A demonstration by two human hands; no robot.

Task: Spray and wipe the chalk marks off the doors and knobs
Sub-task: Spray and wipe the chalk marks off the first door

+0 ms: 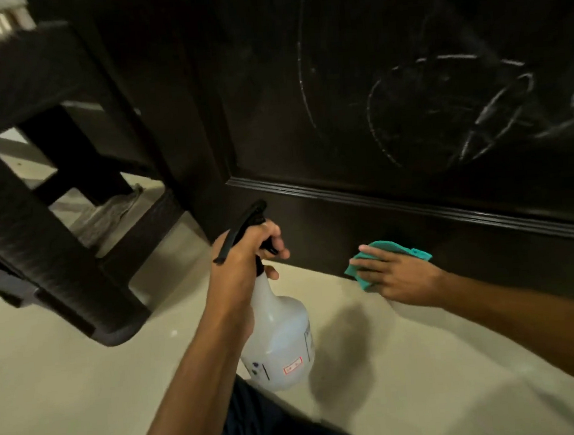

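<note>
Left hand (244, 265) grips spray bottle (277, 334); right hand (396, 277) presses teal cloth (385, 257) flat-fingered (chalk marks (442, 112) lie above) on door (382, 220).

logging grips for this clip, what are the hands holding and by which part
The left hand grips the spray bottle by its neck and black trigger head. The right hand presses the teal cloth flat against the door's bottom rail.

Dark glossy wooden door (407, 105), translucent plastic spray bottle (281, 338), soft teal cloth (384, 249), smooth pale floor (69, 389)
</note>
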